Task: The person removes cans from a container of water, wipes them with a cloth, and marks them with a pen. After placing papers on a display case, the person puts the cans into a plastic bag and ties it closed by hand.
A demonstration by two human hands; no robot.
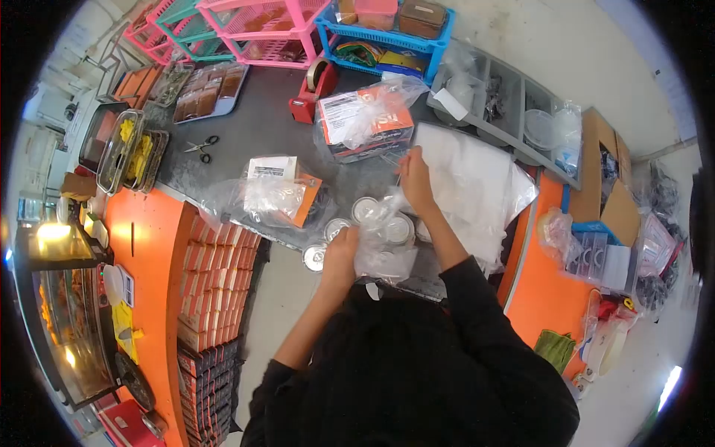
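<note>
Several round containers with silvery tops [366, 210] stand together at the counter's near edge; whether they are cans or sealed cups is hard to make out. Around part of the group lies a clear plastic bag [386, 261]. My left hand [342, 257] is closed on the bag's left side, between two of the tops. Higher up and to the right, my right hand [417, 182] pinches a thin clear edge that seems to belong to the same bag. White plastic sheets or bags [469, 175] lie stacked just right of it.
Two bagged orange-and-white boxes [365, 119] [279, 192] sit on the dark counter [216, 167]. Beyond are scissors [202, 148], a red tape dispenser [311, 91] and a blue rack [387, 46]. A grey divided tray [514, 104] and cardboard box [603, 179] stand right.
</note>
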